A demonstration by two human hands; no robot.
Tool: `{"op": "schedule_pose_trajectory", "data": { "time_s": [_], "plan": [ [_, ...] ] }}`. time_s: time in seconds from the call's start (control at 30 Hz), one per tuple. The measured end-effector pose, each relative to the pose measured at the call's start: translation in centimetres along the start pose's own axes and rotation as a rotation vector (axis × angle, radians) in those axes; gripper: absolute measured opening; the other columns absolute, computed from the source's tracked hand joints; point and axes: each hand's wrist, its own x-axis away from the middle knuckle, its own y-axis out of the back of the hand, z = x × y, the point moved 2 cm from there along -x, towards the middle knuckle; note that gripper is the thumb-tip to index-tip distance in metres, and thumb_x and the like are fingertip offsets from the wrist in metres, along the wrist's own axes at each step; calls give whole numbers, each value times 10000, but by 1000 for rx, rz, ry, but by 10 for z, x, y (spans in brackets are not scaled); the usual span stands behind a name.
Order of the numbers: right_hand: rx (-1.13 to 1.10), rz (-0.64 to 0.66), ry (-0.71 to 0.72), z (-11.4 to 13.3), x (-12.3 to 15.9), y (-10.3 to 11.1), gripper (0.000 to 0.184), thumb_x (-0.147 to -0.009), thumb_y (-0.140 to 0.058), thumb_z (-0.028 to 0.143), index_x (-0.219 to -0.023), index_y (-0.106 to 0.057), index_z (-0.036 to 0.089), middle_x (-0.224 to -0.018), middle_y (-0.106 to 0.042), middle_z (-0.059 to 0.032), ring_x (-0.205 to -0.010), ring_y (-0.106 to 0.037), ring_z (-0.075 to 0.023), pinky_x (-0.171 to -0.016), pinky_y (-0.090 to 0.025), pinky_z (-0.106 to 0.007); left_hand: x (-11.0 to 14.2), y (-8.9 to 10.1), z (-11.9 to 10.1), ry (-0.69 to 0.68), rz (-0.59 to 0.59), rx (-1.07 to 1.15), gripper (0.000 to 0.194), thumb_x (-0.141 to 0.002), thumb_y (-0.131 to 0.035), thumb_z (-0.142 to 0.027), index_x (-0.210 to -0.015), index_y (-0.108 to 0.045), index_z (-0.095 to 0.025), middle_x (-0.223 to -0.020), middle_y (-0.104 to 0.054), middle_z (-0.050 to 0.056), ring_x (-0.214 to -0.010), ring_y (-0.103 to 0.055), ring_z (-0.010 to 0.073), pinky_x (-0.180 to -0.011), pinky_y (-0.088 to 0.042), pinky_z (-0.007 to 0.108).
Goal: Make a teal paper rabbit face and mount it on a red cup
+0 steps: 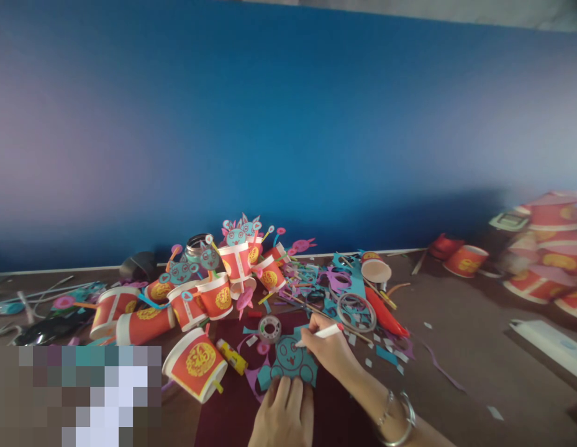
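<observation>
Under my hands lies a blue-green sheet of paper [307,367] with a round-faced, big-eyed figure drawn on it in dark lines. My left hand [284,413] rests flat on its lower edge, fingers stretched out and holding nothing. In my right hand [326,344] is a white marker [328,331] with a red end, its tip at the right eye of the drawing. A roll of tape [269,328] sits just behind the paper. To its left lie a yellow glue stick [231,356] and a red paper cup [195,365] tipped on its side.
Several red paper cups with cut-out faces [236,236] crowd the back left. Paper scraps, a larger tape roll [356,311] and a red pointed object [386,311] lie behind my right hand. More cups [556,248] are stacked at far right. A blue wall [288,124] bounds the table.
</observation>
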Motion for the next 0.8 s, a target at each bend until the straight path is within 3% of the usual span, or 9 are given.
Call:
{"op": "schedule_pose_trajectory", "data": {
  "time_s": [0.8],
  "plan": [
    [-24, 27, -33, -7, -3, -3, 230, -708, -514, 244, -525, -374, 225, -383, -482, 76, -366, -451, -88, -387, -325, -186, 0, -1, 0, -15, -26, -7, 258, -860, -381, -95, -939, -617, -164, -799, -610, 26, -725, -554, 169, -731, -476, 282]
  ]
}}
